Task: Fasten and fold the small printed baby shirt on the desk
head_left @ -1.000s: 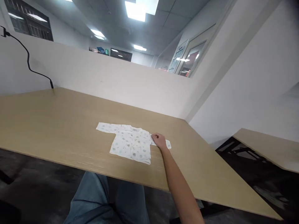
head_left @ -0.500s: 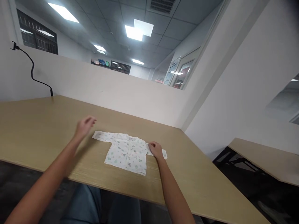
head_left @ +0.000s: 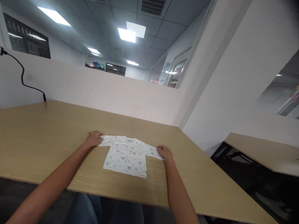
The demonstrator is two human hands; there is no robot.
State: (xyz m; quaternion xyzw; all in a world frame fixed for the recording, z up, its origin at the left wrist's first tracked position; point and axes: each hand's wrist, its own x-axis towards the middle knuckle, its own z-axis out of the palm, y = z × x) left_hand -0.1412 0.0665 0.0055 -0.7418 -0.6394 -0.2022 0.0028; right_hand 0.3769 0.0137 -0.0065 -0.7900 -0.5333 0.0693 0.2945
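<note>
A small white baby shirt (head_left: 126,157) with a scattered green, grey and pink print lies flat on the wooden table (head_left: 70,124). Both long sleeves are spread out sideways, and the neckline faces away from me. My left hand (head_left: 94,138) rests on the end of the left sleeve, its fingers somewhat apart over the cuff. At the opposite sleeve end, my right hand (head_left: 164,152) has its fingers curled closed on the fabric and covers part of the cuff. The lower hem lies toward me, with its right corner slightly uneven.
A white partition wall (head_left: 130,99) runs along the table's far edge. At the far left a black gooseneck holder (head_left: 23,76) rises from the table. Another table (head_left: 261,149) stands to the right, past a gap. My legs (head_left: 86,208) are under the near edge.
My left hand has come down from the air onto the left sleeve cuff. My right hand has slid outward along the right sleeve to its end. The view has shifted slightly.
</note>
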